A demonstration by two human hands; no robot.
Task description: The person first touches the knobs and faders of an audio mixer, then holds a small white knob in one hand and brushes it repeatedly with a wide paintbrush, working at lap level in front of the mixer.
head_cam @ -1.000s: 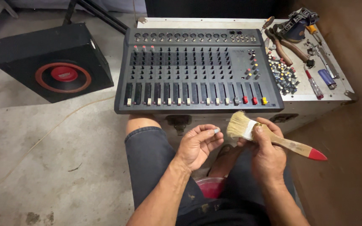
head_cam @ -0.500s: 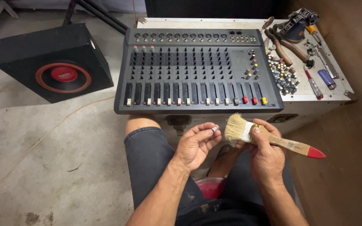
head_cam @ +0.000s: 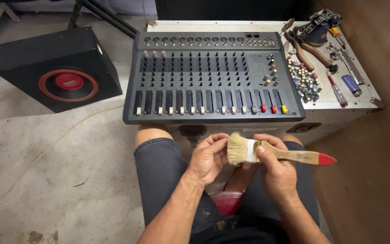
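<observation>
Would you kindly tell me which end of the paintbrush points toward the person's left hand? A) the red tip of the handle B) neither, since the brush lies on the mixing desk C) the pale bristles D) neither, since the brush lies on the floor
C: the right hand grips the paintbrush by its metal band, and the pale bristles meet the fingers of the left hand, while the red tip points away to the right.

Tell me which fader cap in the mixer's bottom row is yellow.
It's the last fader cap at the right end of the mixer's bottom row. The two caps just left of it are red, and the others are pale or grey.
</observation>
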